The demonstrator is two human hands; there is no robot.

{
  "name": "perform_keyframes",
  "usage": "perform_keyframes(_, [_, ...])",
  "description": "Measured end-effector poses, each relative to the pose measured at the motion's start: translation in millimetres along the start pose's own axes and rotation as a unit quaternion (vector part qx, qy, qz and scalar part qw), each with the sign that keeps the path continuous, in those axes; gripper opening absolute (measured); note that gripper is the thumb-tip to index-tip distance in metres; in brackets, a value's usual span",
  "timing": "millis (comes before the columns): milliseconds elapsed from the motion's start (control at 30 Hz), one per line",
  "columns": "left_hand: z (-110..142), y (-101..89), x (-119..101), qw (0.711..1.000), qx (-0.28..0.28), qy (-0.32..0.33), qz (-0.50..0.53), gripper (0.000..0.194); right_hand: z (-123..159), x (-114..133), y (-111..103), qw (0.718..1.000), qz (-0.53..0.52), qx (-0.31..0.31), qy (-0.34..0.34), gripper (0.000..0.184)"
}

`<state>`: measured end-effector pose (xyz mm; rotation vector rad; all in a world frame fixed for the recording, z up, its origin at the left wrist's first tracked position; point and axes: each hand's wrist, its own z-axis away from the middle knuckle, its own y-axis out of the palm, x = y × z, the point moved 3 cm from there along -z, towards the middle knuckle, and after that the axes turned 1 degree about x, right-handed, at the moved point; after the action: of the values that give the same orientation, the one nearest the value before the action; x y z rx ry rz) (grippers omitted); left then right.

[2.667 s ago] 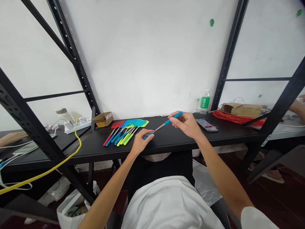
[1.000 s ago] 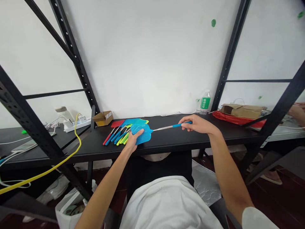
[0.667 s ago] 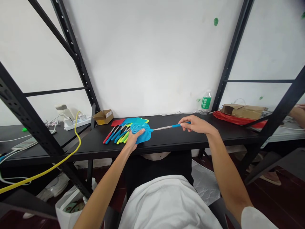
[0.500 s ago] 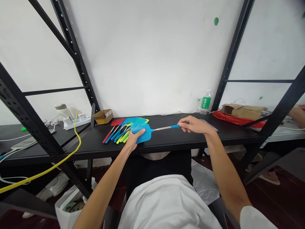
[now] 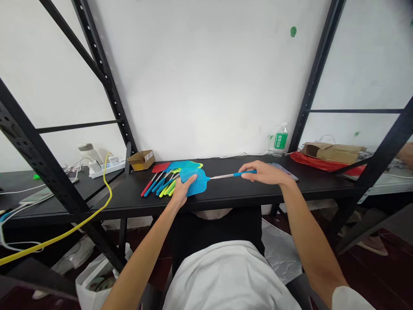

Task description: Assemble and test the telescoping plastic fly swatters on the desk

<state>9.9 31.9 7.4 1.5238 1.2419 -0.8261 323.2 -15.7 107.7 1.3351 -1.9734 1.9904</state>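
Observation:
A blue fly swatter (image 5: 197, 182) with a perforated head, a thin metal shaft and a blue handle is held level above the front of the black table. My left hand (image 5: 182, 189) is closed on its head, thumb on top. At the other end, my right hand (image 5: 263, 172) has the handle between thumb and fingers, with most of the handle showing. Left of the held swatter lie several more fly swatters (image 5: 157, 185) in red, blue and yellow-green, side by side with their handles toward me.
A small open cardboard box (image 5: 141, 160) stands at the back left, a green-labelled water bottle (image 5: 280, 140) at the back right. Black shelf uprights (image 5: 312, 82) flank the table (image 5: 222, 196). A yellow cable (image 5: 80, 224) hangs at left. A red bag (image 5: 325, 166) lies at right.
My right hand has shifted its grip on the handle, its fingers now more extended and more of the blue handle showing. My left hand keeps hold of the head. The view has shifted slightly.

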Motion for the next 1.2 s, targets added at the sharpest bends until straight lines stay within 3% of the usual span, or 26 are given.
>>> perform_keyframes(100, [-6, -7.1, -16, 0.992, 0.016, 0.040, -0.118, 0.057, 6, -9, -10, 1.000, -0.006, -0.025, 0.019, 0.038])
perform_keyframes(200, [-12, -29.2, -43, 0.955, 0.017, 0.094, -0.282, 0.060, 11, -23, -21, 0.995, -0.021, -0.077, 0.054, 0.040])
perform_keyframes(300, [-16, -68.1, -64, 0.861, -0.032, 0.093, -0.499, 0.055, 16, -35, -29, 0.989, -0.048, -0.123, 0.068, 0.041])
perform_keyframes(400, [-21, -114.1, -65, 0.755, -0.082, -0.003, -0.651, 0.070, 17, -47, -33, 0.983, -0.062, -0.153, 0.084, 0.039])
perform_keyframes(467, [-24, -136.3, -56, 0.720, -0.064, -0.065, -0.688, 0.086, 16, -55, -35, 0.978, -0.055, -0.171, 0.104, 0.036])
perform_keyframes(533, [-27, -146.8, -45, 0.700, -0.036, -0.097, -0.706, 0.092, 14, -61, -35, 0.973, -0.047, -0.190, 0.121, 0.034])
perform_keyframes(633, [-28, -139.7, -31, 0.675, 0.002, -0.090, -0.732, 0.092, 10, -67, -35, 0.968, -0.038, -0.210, 0.131, 0.034])
perform_keyframes(833, [-20, -89.6, -18, 0.649, 0.037, -0.060, -0.758, 0.081, 1, -72, -29, 0.960, 0.028, -0.233, 0.150, 0.035])
perform_keyframes(1000, [-9, -49.8, -10, 0.654, 0.073, -0.016, -0.753, 0.078, -9, -74, -18, 0.959, 0.067, -0.217, 0.172, 0.039])
perform_keyframes(1200, [4, -19.9, -8, 0.677, 0.084, -0.036, -0.730, 0.088, -20, -72, -5, 0.959, 0.111, -0.194, 0.173, 0.040])
